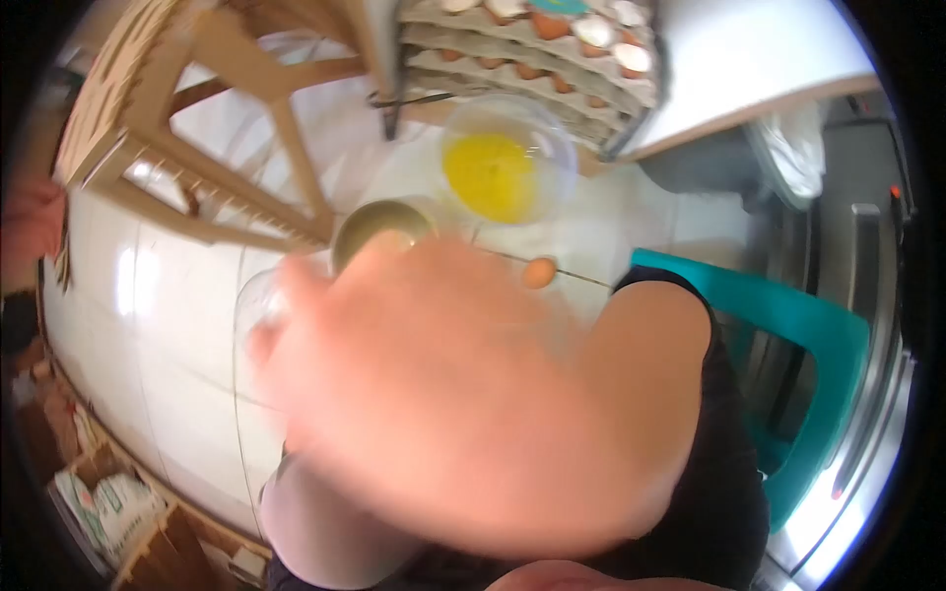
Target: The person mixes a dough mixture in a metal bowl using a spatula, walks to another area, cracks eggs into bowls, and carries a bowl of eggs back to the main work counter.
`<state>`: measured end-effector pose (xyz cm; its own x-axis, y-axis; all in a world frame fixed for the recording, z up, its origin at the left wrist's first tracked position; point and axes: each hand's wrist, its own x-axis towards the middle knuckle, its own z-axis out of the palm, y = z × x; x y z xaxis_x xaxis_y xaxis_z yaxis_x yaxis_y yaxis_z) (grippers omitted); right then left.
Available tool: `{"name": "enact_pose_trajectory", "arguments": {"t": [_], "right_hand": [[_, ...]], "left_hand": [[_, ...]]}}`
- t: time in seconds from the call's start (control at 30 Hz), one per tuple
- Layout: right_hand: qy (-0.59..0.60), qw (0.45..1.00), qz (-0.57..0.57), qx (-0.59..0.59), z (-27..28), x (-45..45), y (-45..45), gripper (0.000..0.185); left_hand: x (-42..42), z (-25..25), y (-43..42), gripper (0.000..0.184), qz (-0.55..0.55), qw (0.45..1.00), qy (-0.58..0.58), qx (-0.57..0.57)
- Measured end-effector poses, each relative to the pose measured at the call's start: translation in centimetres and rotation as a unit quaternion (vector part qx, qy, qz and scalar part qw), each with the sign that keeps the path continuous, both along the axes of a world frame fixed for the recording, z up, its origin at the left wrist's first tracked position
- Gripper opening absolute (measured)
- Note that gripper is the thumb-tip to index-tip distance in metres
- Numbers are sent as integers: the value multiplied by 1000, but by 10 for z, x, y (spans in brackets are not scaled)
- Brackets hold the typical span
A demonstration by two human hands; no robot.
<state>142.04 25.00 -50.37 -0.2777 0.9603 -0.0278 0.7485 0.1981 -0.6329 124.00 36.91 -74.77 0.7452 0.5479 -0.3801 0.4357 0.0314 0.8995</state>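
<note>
My right hand (443, 394), large and smeared by motion, crosses the middle of the view close to the camera; its fingers are too blurred to read. Beyond its fingertips is a round metal bowl (370, 225), partly covered by the hand. A clear bowl (557, 182) of yellow liquid egg (493, 177) stands farther back on the tiles. One brown egg (539, 273) lies on the floor to the right of the hand. At the hand's left edge shows part of a clear container (258, 295). My left hand is not seen.
Stacked egg trays (522, 64) with brown eggs and pale shells stand at the back. A wooden stool (281, 128) is at the upper left, a teal plastic stool (838, 345) at the right. A dark bin (705, 163) holds a white bag (793, 148).
</note>
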Motion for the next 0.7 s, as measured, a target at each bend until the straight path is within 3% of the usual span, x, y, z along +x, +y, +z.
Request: {"name": "enact_pose_trajectory", "arguments": {"t": [0.07, 0.1, 0.13, 0.2, 0.3, 0.4, 0.47, 0.57, 0.67, 0.7], "right_hand": [[198, 974, -39, -99, -30, 25, 11, 20], [344, 919, -97, -164, -53, 37, 15, 21], [486, 818, -186, -243, -71, 45, 11, 19], [755, 574, -236, -212, -144, 50, -1, 21], [848, 395, -294, -196, -189, 36, -26, 25], [836, 375, -332, -223, -215, 27, -40, 26], [808, 424, -333, -238, -222, 25, -44, 27], [724, 535, -367, -236, -238, 20, -49, 30], [650, 616, -391, -213, -240, 18, -45, 34], [632, 635, -395, -204, -239, 16, -43, 36]], "left_hand": [[-1, -5, 1, 48, -1, 1000, 1, 7], [0, -8, 1, 48, 2, 1000, 5, 6], [4, -13, 1, 49, 0, 1000, 7, 6], [5, -18, 1, 49, 19, 999, 29, -2], [2, -30, 1, 47, 38, 997, 68, -18], [1, -34, -2, 45, 26, 995, 91, -24], [-1, -29, -10, 43, 5, 996, 89, -7], [-11, -25, -16, 36, 16, 988, 67, 139], [-2, 24, -10, 34, 35, 991, 62, -113], [2, 19, -11, 34, 77, 966, -10, -245]]}}
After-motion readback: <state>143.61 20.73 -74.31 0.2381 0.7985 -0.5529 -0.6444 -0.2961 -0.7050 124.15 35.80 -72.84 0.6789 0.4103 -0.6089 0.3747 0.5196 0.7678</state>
